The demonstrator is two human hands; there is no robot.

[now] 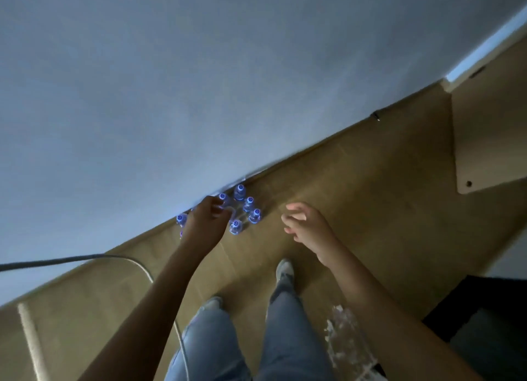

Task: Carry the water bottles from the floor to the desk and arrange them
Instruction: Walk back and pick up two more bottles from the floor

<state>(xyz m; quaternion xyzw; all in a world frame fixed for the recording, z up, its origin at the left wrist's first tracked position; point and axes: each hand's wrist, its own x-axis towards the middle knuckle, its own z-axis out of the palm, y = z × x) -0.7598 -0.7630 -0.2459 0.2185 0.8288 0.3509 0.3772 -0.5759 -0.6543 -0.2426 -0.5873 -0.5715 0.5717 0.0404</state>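
Several clear water bottles with blue caps [249,204] stand in a cluster on the wooden floor [356,186], right against the grey wall [199,81]. My left hand [206,218] reaches down over the left part of the cluster. Its fingertips are at one bottle [224,198], and it hides some bottles beneath it. Whether it grips that bottle is unclear. One bottle [181,219] stands left of that hand, another [235,226] just to its right. My right hand [306,223] hovers to the right of the cluster with fingers spread and relaxed, holding nothing.
My feet in light shoes [285,269] stand behind the bottles. A grey cable [85,257] curves across the floor at left. Crumpled clear plastic wrap [342,332] lies at lower right beside a dark object [484,323]. A light wooden furniture panel [490,129] stands at right.
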